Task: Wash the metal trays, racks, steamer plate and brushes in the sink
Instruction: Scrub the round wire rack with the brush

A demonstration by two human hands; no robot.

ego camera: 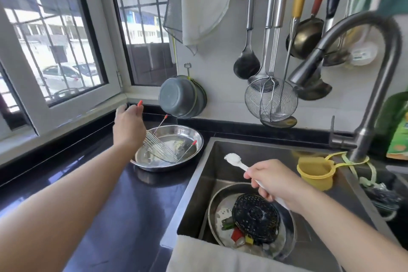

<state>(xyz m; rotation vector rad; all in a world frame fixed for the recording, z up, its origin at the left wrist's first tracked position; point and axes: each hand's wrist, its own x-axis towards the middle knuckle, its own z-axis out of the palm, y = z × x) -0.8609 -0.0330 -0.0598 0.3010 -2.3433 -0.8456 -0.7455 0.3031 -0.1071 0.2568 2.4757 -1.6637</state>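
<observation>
My left hand (128,127) holds a wire rack (160,147) by one red-tipped leg, tilted into a round metal tray (194,137) on the black counter left of the sink. My right hand (272,180) grips a white brush (234,159) with soapy bristles, raised over the sink (249,150). In the sink lies another round metal tray (215,203) with a dark perforated steamer plate (256,217) and some food scraps on it.
A curved faucet (331,51) arches over the sink at the right. A yellow cup (315,172) hangs by it. Ladles and strainers (270,97) hang on the wall behind, grey bowls (178,99) too. A white cloth (209,256) drapes the sink's front edge.
</observation>
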